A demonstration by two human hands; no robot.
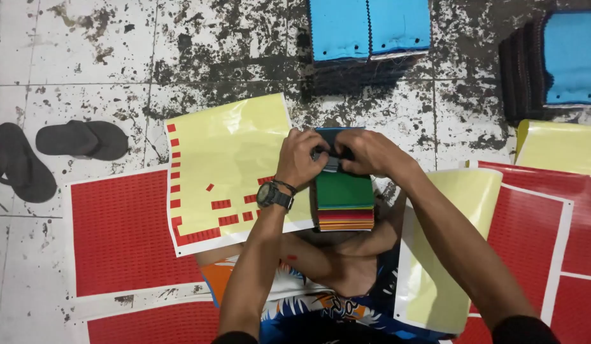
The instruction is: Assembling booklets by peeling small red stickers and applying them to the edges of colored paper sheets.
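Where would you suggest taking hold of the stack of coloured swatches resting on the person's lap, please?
Grip the stack of coloured swatches by its two long side edges, one from each side, near the end closest to the person. There the layered edges are bare and the pile is thick enough to pinch. The far end is already covered by the left hand and the right hand.

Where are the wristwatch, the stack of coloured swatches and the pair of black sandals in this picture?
wristwatch (273,195): head view, on the dial, on the left wrist.
stack of coloured swatches (344,200): head view, on the green top sheet.
pair of black sandals (79,139): head view, on the sole of the right-hand sandal.
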